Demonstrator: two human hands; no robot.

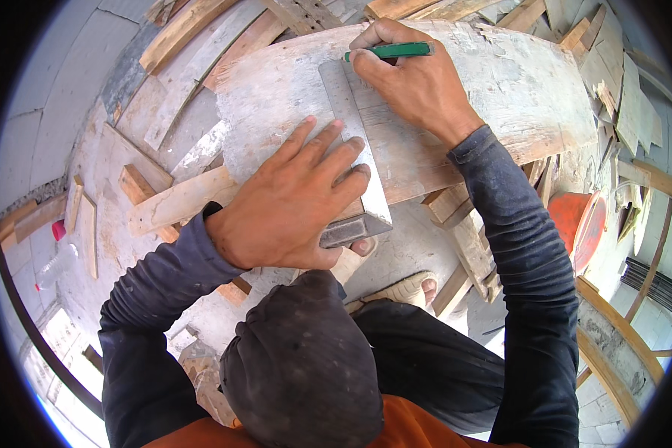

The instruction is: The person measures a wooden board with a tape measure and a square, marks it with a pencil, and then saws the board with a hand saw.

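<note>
A worn, whitish plywood board [523,93] lies across in front of me, its face stained and flaking. On it rests a metal try square [376,193], the blade pointing away and the thick stock along the board's near edge. My left hand [287,198] lies over the square with fingers spread, pressing on the blade and the board beside it; its thumb is near the stock. My right hand [422,86] pinches a thick green pencil [405,50], its tip near the blade's far end. Whether the tip touches the board I cannot tell.
Scrap planks [183,33] and offcuts lie around the board. An orange-red bucket [575,224] is at the right, beyond my right forearm. A clear plastic bottle [56,266] lies at the left. My sandalled foot [407,290] is below the board's near edge.
</note>
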